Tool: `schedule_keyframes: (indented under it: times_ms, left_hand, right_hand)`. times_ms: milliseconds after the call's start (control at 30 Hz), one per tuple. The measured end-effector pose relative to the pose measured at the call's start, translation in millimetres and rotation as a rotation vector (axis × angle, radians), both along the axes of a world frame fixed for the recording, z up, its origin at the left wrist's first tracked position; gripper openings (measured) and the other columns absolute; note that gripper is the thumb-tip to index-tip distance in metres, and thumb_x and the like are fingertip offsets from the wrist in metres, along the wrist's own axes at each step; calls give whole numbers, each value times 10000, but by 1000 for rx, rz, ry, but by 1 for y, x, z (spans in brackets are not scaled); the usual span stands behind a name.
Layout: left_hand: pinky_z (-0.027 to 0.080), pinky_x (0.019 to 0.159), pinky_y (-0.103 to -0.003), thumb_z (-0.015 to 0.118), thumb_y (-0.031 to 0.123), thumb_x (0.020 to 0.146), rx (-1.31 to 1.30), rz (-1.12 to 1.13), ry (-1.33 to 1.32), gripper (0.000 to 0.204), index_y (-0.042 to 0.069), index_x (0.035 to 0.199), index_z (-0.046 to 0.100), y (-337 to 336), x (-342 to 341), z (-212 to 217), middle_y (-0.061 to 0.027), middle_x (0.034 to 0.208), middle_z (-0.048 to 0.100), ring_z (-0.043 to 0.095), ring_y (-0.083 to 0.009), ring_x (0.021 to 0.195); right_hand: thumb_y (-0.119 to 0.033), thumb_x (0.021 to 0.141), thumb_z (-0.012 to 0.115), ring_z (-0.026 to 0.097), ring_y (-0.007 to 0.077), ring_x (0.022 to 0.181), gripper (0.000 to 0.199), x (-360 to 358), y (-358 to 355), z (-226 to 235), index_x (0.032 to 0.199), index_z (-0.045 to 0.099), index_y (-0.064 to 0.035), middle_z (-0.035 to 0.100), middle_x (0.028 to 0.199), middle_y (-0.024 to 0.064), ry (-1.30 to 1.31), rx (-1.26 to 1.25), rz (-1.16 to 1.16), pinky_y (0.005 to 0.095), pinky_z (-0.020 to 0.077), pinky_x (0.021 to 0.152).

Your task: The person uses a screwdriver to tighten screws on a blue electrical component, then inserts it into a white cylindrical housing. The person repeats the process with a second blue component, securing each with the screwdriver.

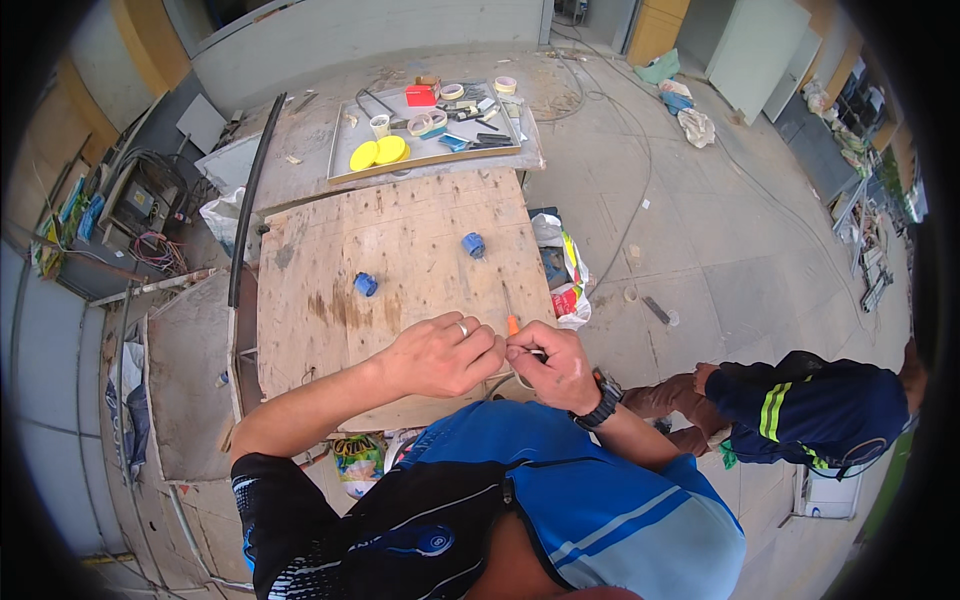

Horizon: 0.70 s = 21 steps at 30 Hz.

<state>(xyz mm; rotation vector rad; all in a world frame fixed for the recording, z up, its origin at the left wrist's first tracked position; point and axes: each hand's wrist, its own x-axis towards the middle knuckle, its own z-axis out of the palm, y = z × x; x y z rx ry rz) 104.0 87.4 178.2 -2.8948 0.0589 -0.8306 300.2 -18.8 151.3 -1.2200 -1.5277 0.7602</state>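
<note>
Over the near edge of a wooden board, my two hands meet with their fingers closed. My left hand, with a ring on one finger, pinches at the fingertips against my right hand. A thin cable runs from between the hands down toward my shirt; its end is hidden by the fingers. Just beyond my right hand, an orange-handled screwdriver points away from me; whether it lies on the board or is touched by the fingers I cannot tell. Two blue plug connectors sit apart farther up the board.
Behind the board, a shallow tray holds yellow lids, tape rolls, a red box and tools. A long black bar slants along the left. At the right, another person bends down. Cables trail across the floor.
</note>
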Motion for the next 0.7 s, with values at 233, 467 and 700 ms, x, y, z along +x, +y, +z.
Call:
schedule_keyframes:
  times_ms: [233,467,700]
  left_hand:
    - [484,537,-331,690,130,892,-1285,260,137,137,13,843,636,-13,10,-8,-118,674,608,585,-222,536]
    - [500,682,-345,754,117,835,-789,223,-137,195,54,993,659,14,11,-30,-100,979,624,632,-222,829]
    - [466,683,-332,689,144,705,-213,7,-89,344,60,1038,683,42,25,-21,-39,906,588,574,-201,805]
  right_hand:
    - [24,862,649,605,181,571,94,-3,-5,-22,947,638,-13,647,755,97,-147,193,-62,289,460,527]
    - [15,878,634,618,132,615,48,7,19,-40,924,626,25,686,760,119,75,-63,-76,286,467,551]
    - [-26,874,666,593,115,599,66,20,46,-38,904,641,28,677,722,116,93,-191,-19,281,450,546]
